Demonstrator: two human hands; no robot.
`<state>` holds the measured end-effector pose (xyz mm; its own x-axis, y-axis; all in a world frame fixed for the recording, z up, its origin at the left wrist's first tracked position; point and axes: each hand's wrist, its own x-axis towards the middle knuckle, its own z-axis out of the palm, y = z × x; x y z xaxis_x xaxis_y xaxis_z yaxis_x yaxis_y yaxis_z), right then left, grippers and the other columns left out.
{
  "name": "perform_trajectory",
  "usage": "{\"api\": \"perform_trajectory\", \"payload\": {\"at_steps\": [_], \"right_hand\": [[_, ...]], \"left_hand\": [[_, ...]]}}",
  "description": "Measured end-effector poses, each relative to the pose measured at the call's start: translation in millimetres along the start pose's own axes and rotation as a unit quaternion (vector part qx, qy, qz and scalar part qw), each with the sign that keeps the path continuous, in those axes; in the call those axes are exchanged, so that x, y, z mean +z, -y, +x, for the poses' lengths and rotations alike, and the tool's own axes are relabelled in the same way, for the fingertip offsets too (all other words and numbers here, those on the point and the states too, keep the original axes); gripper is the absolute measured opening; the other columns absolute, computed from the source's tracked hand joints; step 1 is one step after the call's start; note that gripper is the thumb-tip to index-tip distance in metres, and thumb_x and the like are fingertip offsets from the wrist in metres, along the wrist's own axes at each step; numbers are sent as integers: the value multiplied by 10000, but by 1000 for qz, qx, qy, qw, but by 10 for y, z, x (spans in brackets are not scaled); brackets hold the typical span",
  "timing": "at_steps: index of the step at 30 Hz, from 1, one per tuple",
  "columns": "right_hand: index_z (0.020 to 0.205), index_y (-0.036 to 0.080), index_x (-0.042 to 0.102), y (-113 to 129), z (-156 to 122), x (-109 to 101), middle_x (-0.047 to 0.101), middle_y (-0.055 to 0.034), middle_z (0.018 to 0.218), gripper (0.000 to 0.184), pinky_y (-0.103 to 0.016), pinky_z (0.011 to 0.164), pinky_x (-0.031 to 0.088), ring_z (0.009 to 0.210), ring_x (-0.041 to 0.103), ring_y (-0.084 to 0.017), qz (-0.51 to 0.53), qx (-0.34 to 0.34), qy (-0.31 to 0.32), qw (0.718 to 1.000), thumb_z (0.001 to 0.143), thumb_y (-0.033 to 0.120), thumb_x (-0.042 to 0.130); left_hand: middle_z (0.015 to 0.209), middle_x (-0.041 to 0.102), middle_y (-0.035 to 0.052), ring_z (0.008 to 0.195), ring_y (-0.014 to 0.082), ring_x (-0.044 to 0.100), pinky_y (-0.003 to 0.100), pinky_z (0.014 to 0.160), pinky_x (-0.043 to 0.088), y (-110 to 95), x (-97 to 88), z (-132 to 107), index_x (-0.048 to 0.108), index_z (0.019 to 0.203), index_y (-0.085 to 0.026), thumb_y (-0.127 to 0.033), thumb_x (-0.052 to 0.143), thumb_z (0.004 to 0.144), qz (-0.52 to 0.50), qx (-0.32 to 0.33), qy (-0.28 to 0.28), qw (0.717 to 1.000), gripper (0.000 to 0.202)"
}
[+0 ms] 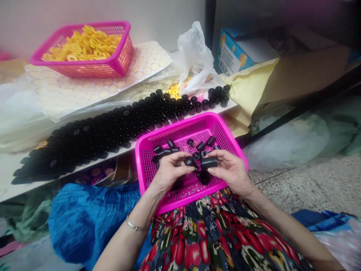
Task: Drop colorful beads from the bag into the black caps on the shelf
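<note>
A pink plastic basket (194, 197) rests on my lap with several loose black cylinders (200, 146) inside. Over it, my left hand (170, 169) pinches a black cylinder (190, 162) between thumb and fingers. My right hand (232, 169) grips another black cylinder (209, 162), held sideways and pointing toward the left one. The two pieces are close together; whether they touch I cannot tell. On the white shelf beyond stand rows of black cylinders (113, 128), packed upright side by side.
Behind the rows, a second pink basket (121, 67) holds yellow pieces (87, 43) on a sheet of round stickers (152, 62). A white plastic bag (194, 49) and a blue box (234, 52) stand at the back. Blue plastic bags (84, 218) lie below left.
</note>
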<state>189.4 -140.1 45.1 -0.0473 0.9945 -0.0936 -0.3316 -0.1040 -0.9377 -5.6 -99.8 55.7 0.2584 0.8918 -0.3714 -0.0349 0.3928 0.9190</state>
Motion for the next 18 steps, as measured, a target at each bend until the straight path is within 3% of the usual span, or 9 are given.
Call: {"api": "perform_trajectory", "payload": {"at_steps": [5,8,12,18], "right_hand": [[987,245,677,-7,69,3,703,-15,934,361,-320,787,568,846,657,-156,9,9,6,1000,646,230,794],[992,242,688,-54,113,6,708,-11,916,367,-313,778,565,834,658,-151,31,33,-2,999,642,226,799],[969,246,701,-135,134,3,716,2,867,344,-305,781,563,790,663,-134,47,52,-13,997,641,216,801],[1005,257,704,-176,106,-59,718,-1,889,352,-324,805,563,809,666,-146,-24,35,1,999,665,218,782]], "left_hand": [[704,627,-14,611,96,520,208,586,419,-21,74,-29,716,826,-162,-224,782,613,204,81,2,976,231],[661,617,-30,580,95,506,204,567,399,-10,104,-29,708,895,-168,-230,725,675,238,69,30,968,229],[645,610,-32,587,107,515,207,564,388,4,114,-5,702,850,-155,-200,711,655,291,70,41,953,201],[682,639,-19,646,133,563,227,609,406,-6,93,20,706,792,-169,-232,679,683,363,91,76,924,129]]}}
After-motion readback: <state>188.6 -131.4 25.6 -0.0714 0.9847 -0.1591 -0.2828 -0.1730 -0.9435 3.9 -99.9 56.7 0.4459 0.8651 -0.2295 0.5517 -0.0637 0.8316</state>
